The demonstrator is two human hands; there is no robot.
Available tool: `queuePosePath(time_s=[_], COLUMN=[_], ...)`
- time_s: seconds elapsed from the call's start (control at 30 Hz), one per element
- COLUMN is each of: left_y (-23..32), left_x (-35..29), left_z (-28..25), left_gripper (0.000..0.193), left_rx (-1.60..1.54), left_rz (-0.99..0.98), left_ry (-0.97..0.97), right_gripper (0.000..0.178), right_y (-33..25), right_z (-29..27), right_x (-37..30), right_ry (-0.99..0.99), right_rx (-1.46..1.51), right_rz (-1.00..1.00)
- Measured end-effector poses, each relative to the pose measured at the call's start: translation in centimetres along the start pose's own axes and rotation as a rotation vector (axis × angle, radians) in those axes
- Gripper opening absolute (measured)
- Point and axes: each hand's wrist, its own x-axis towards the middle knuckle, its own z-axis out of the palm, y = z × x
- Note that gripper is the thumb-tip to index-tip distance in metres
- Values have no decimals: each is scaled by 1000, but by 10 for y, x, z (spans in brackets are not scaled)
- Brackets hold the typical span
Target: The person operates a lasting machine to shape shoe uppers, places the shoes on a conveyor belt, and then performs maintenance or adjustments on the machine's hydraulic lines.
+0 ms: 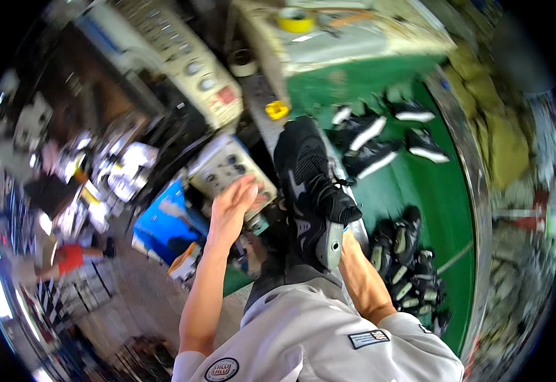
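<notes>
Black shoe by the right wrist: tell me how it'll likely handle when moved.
The black shoe would probably feel stiff, since a solid-looking grey-green block shows at its heel end. That block likely makes it heavy for its size. Its textured mesh probably won't be slippery.

Held shoe (300,159): we list black mesh, grey side panels
End block (332,249): pale grey-green, one dark spot
Smaller shoes (375,156): black above, white soles
Work surface (434,204): plain green
Tape roll (296,25): yellow (among our brightest entries)
Box (163,219): strong blue
Shirt (284,334): pale grey, black-and-white round badge (221,369)
</notes>
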Motion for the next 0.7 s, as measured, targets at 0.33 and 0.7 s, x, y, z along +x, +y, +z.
queuePosePath(time_s=[0.33, 0.7], left_y=[-26, -39], left_x=[-81, -90], left_z=[-216, -296], left_gripper=[25, 49], left_rx=[-379, -569], left_rz=[-48, 329], left_ry=[560, 854], right_gripper=[50, 58], right_y=[170, 272], right_z=[154, 213], right_x=[91, 166], right_ry=[-174, -277], right_rx=[-407, -565], right_rz=[296, 151])
